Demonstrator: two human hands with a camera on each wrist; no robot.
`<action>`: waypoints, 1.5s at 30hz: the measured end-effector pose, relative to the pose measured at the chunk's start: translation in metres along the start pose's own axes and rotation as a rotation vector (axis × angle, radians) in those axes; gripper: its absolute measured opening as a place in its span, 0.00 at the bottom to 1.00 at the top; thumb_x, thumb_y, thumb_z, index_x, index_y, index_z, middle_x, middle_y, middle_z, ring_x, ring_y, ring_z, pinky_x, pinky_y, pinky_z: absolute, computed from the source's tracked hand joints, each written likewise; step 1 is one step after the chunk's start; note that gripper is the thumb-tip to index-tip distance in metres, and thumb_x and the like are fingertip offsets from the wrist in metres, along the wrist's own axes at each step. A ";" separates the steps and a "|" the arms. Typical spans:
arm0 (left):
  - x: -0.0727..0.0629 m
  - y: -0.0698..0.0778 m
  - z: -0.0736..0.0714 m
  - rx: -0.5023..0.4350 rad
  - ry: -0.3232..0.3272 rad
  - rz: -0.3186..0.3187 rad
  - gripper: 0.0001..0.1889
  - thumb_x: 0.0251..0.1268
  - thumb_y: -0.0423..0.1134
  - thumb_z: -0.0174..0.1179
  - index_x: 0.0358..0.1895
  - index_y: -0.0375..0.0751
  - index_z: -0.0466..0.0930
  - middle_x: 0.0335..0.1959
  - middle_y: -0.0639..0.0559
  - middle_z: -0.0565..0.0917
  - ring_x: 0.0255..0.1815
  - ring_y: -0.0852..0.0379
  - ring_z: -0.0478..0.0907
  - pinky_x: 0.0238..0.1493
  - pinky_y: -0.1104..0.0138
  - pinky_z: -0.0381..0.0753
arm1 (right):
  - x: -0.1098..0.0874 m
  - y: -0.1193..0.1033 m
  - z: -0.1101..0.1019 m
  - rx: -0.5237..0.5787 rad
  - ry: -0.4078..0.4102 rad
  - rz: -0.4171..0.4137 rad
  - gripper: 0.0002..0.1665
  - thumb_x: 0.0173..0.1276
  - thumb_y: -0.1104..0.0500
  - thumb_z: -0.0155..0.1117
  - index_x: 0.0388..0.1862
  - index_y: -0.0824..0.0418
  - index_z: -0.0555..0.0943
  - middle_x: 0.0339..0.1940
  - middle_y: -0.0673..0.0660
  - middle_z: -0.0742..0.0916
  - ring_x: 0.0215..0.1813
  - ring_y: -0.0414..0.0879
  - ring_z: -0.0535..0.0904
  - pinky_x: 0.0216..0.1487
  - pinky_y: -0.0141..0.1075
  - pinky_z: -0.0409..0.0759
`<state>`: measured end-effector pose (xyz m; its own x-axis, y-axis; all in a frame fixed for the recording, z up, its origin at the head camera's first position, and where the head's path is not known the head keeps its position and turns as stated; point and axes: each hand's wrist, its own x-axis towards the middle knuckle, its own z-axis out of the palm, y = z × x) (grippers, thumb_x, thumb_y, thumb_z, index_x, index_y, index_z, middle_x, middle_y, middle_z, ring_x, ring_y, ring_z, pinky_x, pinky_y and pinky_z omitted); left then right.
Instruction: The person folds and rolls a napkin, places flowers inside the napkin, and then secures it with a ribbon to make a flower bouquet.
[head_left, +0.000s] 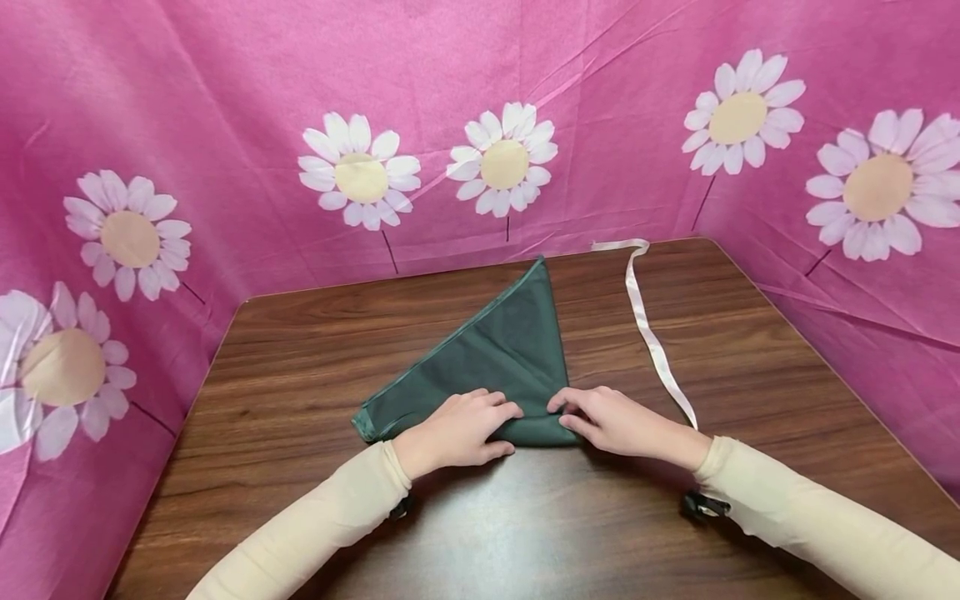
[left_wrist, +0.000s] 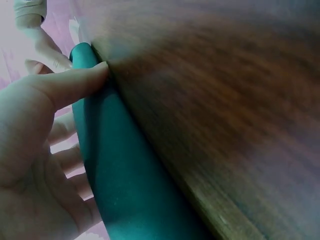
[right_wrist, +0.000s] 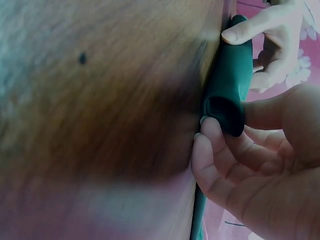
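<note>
A dark green cloth [head_left: 495, 350] lies on the wooden table, its near edge rolled over and one corner pointing to the far side. My left hand [head_left: 461, 425] holds the roll near its middle. In the left wrist view the left thumb [left_wrist: 82, 85] lies across the roll [left_wrist: 120, 165], with the fingers on its other side. My right hand [head_left: 615, 421] pinches the roll's right end. The right wrist view shows that end's hollow opening [right_wrist: 222, 111] between the right thumb and fingertips [right_wrist: 210, 127].
A white ribbon [head_left: 645, 325] trails along the table [head_left: 750, 350] to the right of the cloth, its near end by the right wrist. Pink fabric with printed daisies [head_left: 450, 67] walls in the back and both sides.
</note>
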<state>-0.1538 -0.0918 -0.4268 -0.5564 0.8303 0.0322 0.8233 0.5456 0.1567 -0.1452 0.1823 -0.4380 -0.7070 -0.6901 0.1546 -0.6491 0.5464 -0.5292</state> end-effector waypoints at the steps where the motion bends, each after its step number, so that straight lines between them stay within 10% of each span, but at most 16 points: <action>1: 0.000 0.001 0.000 0.009 0.004 0.003 0.21 0.67 0.52 0.67 0.59 0.47 0.81 0.46 0.53 0.82 0.45 0.53 0.81 0.42 0.61 0.83 | 0.000 0.001 0.000 0.011 -0.004 0.003 0.09 0.73 0.66 0.63 0.50 0.61 0.81 0.31 0.42 0.86 0.32 0.32 0.78 0.37 0.36 0.79; 17: 0.002 0.000 0.004 0.025 0.071 0.031 0.17 0.72 0.50 0.63 0.55 0.44 0.84 0.42 0.53 0.85 0.41 0.54 0.83 0.43 0.63 0.82 | 0.001 0.005 -0.005 0.029 0.001 0.022 0.10 0.72 0.64 0.66 0.51 0.61 0.81 0.35 0.43 0.86 0.36 0.34 0.80 0.41 0.37 0.80; 26: 0.005 -0.002 0.000 -0.239 0.007 -0.105 0.20 0.73 0.44 0.63 0.62 0.40 0.77 0.46 0.50 0.86 0.38 0.57 0.82 0.40 0.62 0.81 | -0.002 -0.003 -0.009 -0.064 0.023 -0.031 0.23 0.60 0.52 0.80 0.51 0.57 0.83 0.38 0.45 0.82 0.37 0.41 0.77 0.40 0.35 0.77; 34: 0.006 -0.002 -0.003 -0.379 -0.066 -0.172 0.19 0.76 0.45 0.60 0.63 0.40 0.78 0.53 0.49 0.85 0.49 0.54 0.83 0.50 0.60 0.80 | -0.001 -0.001 -0.006 -0.112 0.034 -0.088 0.16 0.64 0.60 0.76 0.50 0.57 0.85 0.44 0.46 0.87 0.42 0.40 0.82 0.45 0.40 0.81; 45: 0.002 0.000 0.002 -0.178 0.070 -0.090 0.13 0.79 0.44 0.56 0.53 0.41 0.84 0.45 0.51 0.84 0.46 0.52 0.80 0.50 0.61 0.80 | 0.003 0.010 -0.009 0.125 -0.068 0.018 0.12 0.75 0.66 0.61 0.54 0.61 0.84 0.33 0.47 0.87 0.32 0.34 0.81 0.39 0.34 0.81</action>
<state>-0.1547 -0.0903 -0.4289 -0.6380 0.7661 0.0774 0.7407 0.5832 0.3335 -0.1568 0.1899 -0.4356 -0.6948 -0.7136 0.0896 -0.5937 0.4987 -0.6315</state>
